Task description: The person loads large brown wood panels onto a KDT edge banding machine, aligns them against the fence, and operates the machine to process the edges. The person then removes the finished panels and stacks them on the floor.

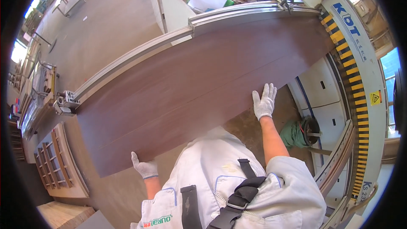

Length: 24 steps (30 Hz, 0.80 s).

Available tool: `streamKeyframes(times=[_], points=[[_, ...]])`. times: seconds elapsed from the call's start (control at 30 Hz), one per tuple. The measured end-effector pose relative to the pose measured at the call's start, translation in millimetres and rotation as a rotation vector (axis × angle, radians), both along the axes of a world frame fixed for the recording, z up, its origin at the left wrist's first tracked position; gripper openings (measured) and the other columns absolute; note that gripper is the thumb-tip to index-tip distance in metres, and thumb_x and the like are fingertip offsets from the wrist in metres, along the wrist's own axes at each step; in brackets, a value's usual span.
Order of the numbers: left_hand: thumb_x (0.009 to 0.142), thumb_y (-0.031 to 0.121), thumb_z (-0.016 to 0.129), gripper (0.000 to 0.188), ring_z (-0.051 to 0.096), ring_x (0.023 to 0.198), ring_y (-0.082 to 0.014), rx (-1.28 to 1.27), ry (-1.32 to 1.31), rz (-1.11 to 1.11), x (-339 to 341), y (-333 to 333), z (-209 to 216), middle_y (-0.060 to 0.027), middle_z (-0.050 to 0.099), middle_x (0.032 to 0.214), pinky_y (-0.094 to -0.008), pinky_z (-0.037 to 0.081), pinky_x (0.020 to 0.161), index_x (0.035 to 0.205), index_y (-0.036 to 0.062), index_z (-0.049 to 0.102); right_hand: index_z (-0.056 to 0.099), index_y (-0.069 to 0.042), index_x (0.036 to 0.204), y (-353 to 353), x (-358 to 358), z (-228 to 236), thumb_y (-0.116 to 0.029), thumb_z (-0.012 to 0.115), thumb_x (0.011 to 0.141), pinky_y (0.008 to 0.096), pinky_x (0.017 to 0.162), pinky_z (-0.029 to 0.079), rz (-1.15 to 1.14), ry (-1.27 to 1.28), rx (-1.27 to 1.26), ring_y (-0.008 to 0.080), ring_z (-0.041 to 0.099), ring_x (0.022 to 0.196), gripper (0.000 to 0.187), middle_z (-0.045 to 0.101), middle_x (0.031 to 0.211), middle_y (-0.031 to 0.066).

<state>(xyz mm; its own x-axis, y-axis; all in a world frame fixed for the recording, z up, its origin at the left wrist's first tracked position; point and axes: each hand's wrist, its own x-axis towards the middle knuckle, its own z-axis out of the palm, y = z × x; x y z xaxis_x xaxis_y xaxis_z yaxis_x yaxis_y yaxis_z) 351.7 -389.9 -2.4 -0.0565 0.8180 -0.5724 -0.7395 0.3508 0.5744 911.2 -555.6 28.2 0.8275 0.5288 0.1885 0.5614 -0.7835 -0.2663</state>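
A large dark brown panel (182,85) stretches across the view, with a thin straight line along its length. Its far edge lies along a long metal fence (140,58), and its right end reaches the striped edge of a machine. At the panel's near left edge my gloved left hand (145,167) grips the board, thumb on top; the other fingers are hidden beneath it. My right hand (265,101), also in a white glove, rests flat on the panel's near edge farther right, its fingers stretched out.
Along the right curves a pale machine beam (354,29) with yellow and black strips. Below it stand white cabinet panels (320,82) and a green hose (292,133). Behind the fence, a bin (178,15) holds sheets and scraps. Slatted wooden panels (61,161) lean at left.
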Motion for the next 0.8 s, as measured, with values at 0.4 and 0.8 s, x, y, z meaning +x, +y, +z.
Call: streamKeyframes(times=[0.4, 0.8], points=[[0.102, 0.044, 0.074, 0.054, 0.064, 0.128, -0.0300, 0.000, 0.033, 0.049, -1.1, 1.6, -11.0, -0.0090, 0.069, 0.141, -0.0485, 0.051, 0.111, 0.139, 0.0058, 0.066, 0.039, 0.003, 0.165, -1.6, -0.6, -1.8, -0.055, 0.064, 0.104, 0.0558, 0.133, 0.027, 0.014, -0.021, 0.058, 0.0539, 0.021, 0.162, 0.088, 0.029, 0.175, 0.0307], [0.100, 0.043, 0.075, 0.055, 0.063, 0.128, -0.0302, 0.011, 0.083, 0.054, 5.1, 1.0, -0.3, -0.0099, 0.067, 0.141, -0.0492, 0.051, 0.109, 0.139, 0.0061, 0.066, 0.041, 0.004, 0.163, -3.1, -2.2, -4.1, -0.053, 0.067, 0.103, 0.0568, 0.131, 0.029, 0.033, -0.033, 0.110, 0.0555, 0.024, 0.161, 0.087, 0.031, 0.173, 0.0324]])
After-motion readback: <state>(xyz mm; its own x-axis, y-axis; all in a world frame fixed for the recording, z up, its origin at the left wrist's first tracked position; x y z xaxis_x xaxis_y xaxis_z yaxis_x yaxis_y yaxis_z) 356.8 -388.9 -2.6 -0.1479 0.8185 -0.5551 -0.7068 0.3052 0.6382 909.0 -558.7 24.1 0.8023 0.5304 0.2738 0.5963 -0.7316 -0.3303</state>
